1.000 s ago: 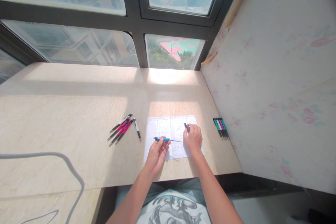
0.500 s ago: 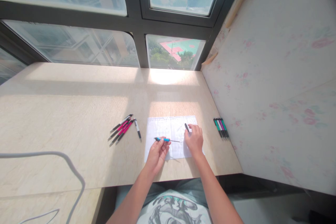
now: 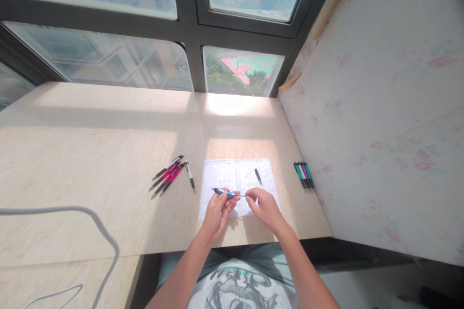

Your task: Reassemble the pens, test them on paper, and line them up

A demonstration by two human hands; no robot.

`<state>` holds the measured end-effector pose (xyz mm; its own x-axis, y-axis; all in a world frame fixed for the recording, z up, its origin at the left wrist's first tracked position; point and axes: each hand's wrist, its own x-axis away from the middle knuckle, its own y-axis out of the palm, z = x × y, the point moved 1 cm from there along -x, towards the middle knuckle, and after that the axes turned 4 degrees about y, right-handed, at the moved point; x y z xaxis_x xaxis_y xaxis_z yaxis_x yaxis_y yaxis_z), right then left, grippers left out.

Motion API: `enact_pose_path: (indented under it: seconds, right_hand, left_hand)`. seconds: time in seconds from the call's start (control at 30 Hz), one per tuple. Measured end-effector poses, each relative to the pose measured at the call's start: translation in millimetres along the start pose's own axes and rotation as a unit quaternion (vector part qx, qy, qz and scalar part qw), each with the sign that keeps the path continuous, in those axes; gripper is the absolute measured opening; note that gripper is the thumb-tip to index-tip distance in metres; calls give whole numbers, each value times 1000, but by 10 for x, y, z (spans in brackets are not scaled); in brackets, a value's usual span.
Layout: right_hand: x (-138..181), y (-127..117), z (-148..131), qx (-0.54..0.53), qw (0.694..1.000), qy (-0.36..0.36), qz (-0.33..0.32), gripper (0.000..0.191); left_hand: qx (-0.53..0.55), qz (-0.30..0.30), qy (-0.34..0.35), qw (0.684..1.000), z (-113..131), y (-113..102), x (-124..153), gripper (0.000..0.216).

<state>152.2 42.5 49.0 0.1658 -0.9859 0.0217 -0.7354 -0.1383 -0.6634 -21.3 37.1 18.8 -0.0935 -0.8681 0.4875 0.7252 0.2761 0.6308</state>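
Observation:
Over a white sheet of paper, my left hand is closed round a blue pen barrel. A thin refill sticks out of the barrel's right end. My right hand pinches the tip of that refill between thumb and fingers. On the paper, above my right hand, lies a dark grip section of a pen, touched by neither hand.
To the left lie several pink and black pens in a loose pile, with a white and black pen beside them. A row of several pens lies near the wall. A grey cable curves across the left front.
My right hand has let go of the dark grip section, leaving it on the paper, and has moved down and left to the refill. My left hand still holds the barrel.

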Motion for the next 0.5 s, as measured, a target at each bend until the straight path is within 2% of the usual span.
enact_pose_path:
  seconds: [0.13,0.33,0.5]
  right_hand:
    - [16,-20,-38,13,1000,12,-14,17]
    - [10,-61,83,12,998,60,23,19]
    - [-108,-47,212,126,980,142,63,19]
  left_hand:
    - [3,28,36,999,-13,8,21,36]
    - [12,61,78,995,121,-42,-2,32]
    - [2,61,79,995,194,-109,-17,32]
